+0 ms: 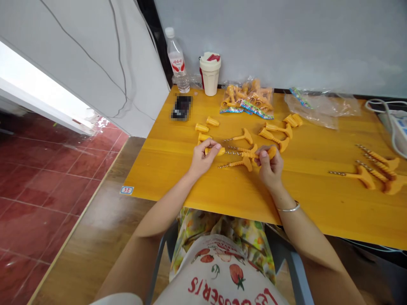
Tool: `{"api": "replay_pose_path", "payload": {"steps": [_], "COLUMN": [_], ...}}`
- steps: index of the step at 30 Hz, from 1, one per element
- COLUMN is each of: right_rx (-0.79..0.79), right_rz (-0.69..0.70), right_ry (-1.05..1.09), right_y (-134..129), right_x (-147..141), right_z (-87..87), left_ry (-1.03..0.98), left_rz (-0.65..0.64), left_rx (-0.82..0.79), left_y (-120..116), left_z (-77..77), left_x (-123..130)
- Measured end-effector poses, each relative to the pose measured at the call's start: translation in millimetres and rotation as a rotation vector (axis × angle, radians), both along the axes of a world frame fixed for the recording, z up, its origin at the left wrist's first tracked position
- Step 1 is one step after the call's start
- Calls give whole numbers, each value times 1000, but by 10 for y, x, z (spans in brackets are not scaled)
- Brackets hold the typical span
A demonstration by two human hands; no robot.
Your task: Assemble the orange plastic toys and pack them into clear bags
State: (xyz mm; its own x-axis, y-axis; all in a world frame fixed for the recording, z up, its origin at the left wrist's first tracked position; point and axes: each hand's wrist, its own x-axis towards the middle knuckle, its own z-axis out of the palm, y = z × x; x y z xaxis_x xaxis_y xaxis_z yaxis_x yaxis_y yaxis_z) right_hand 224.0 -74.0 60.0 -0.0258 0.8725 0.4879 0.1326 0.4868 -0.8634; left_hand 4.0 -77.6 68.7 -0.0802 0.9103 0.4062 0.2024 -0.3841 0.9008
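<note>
The left hand (203, 159) grips a small orange cap (221, 151) between thumb and fingers, just above the table. To its right, the right hand (270, 167) is closed on the handle of a corkscrew (249, 155), whose metal spiral points at the cap. Whether the tip is already touching the cap is hard to tell at this size.

The left fingers look most at risk: if the spiral is off line or pushed too hard, it could skid off the cap's rim and prick them. The loose caps (201, 127) beyond that hand are light and round enough to roll if a wrist brushes them. Between the hands, the loose corkscrews (235, 164) lie so close that a low forearm or knuckle could snag a point.

The floor at far left is red tile (38, 169), beside a pale wall (133, 84) with thin wires. A number label (126, 190) marks the near left corner of the yellow wooden table (165, 178). Along the back stand a water bottle (178, 65) and a lidded cup (210, 76), with a blurred phone (181, 107) before them. Bagged orange pieces (248, 101), capped corkscrews (275, 137), a flattened bag (330, 112), more corkscrews (378, 169) and a white cable (388, 114) follow rightward.
</note>
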Motion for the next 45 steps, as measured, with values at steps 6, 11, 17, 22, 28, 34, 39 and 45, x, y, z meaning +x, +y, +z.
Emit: {"api": "replay_pose_path", "payload": {"steps": [6,11,17,22,28,34,39,45], "right_rx": [8,-6,-10,-18,-19,-87,-328,-229], "right_rz": [53,-52,54,24,-10,92,209,325], "right_ry": [-9,68,-18,29,-6,-109,35,-83], "right_y": [-14,47,-13,5,22,-26,32,13], "right_x": [-13,31,-29,-8,2,-99,-160,-92], "right_z": [12,20,11,28,5,-116,-120,3], "left_ry": [66,33,61,52,88,262,387,166], "left_rz": [-116,-66,-110,-84,-92,-247,-247,-209], "left_rx": [2,-4,-2,-8,52,153,220,46], "left_y": [-16,-6,-27,-20,-32,-28,-1,1], "left_z": [9,19,0,15,16,-97,-175,-97], "left_x": [28,6,51,28,35,80,63,53]}}
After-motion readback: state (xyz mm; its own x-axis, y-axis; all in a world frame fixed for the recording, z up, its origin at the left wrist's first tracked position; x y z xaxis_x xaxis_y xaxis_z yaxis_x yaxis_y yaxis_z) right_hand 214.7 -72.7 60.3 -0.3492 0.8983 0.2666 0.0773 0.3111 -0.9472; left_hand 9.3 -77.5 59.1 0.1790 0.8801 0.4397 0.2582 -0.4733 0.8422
